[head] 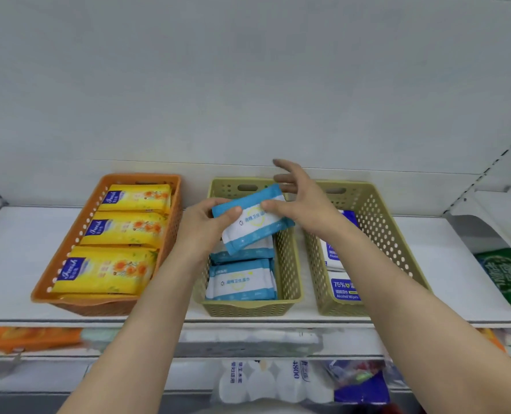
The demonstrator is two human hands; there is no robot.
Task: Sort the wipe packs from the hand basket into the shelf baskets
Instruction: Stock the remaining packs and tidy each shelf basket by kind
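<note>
A blue-and-white wipe pack (252, 221) hangs tilted over the middle olive shelf basket (290, 258). My left hand (205, 225) grips its left end, thumb on top. My right hand (300, 201) touches the pack's upper edge with its thumb while the other fingers spread straight above the basket's back. More blue-and-white packs (240, 279) lie in that basket. The orange basket (72, 234) on the left holds three yellow packs (125, 228). The right olive basket (397, 240) holds white packs with dark blue labels (342, 289). The hand basket is out of view.
All three baskets stand on a white shelf (445, 264) under a white upper shelf. A green package (508, 276) sits at the right edge. On the lower shelf are an orange pack (30, 339) and bagged white rolls (266, 383).
</note>
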